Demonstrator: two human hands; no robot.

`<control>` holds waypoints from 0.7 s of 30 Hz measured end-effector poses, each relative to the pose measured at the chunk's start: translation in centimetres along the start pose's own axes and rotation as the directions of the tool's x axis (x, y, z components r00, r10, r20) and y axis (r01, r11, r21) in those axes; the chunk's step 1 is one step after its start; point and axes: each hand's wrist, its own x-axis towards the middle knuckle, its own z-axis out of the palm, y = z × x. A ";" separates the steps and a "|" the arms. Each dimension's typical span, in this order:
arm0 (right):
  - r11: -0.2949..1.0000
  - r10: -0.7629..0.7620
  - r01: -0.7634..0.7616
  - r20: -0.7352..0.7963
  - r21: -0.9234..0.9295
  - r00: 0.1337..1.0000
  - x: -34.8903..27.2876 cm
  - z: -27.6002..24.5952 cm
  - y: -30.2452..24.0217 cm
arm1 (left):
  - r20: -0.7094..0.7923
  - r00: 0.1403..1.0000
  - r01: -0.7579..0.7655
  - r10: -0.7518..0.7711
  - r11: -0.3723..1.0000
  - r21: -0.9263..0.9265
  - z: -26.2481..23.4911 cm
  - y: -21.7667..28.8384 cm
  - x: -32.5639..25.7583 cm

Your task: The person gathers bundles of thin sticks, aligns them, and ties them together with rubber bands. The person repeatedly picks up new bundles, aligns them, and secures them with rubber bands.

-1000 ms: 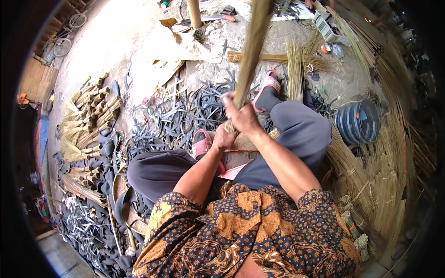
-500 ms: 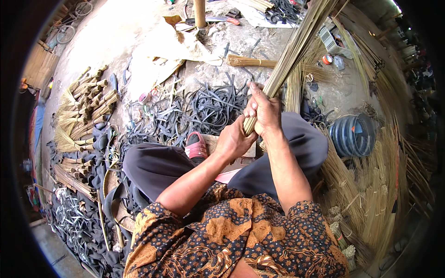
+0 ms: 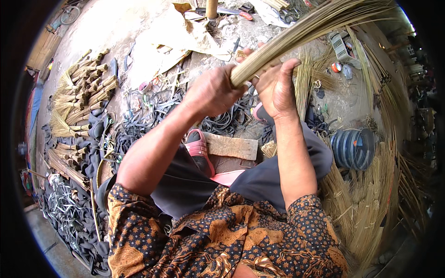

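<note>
We see the left hand (image 3: pixel 211 92) wrapped tight around the near end of a long yellowish-brown straw bundle (image 3: pixel 296 41), which slants off toward the far right. Right hand (image 3: pixel 279 90): wide, fingers spread behind the bundle (contact, we can't tell). Nearer, we mark a flat brown wooden board (image 3: pixel 232 147) just beside a pink slipper (image 3: pixel 198 149); short pale-straw bundles (image 3: pixel 95 90) left, translucent bluish ribbed plastic tub (image 3: pixel 345 150) right.

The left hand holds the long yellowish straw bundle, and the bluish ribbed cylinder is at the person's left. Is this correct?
The side is wrong: the head view shows the bluish ribbed cylinder at the person's right. The left hand holds the long yellowish straw bundle.
</note>
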 end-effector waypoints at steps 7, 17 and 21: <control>0.561 0.401 -0.719 -0.625 -0.410 0.670 -3.6 -15.0 11.9 | -0.128 0.992 0.004 0.000 0.999 0.032 -4.5 -2.4 0.9; -0.161 0.052 -0.583 -0.596 -0.797 0.801 -5.8 -21.4 24.1 | -0.223 0.959 0.174 -0.174 0.985 -0.020 -6.7 -3.9 1.1; -0.344 0.183 -0.585 -0.663 -0.735 0.726 -3.8 -20.8 24.4 | -0.233 0.943 0.247 -0.238 0.969 0.009 -7.1 -4.5 1.3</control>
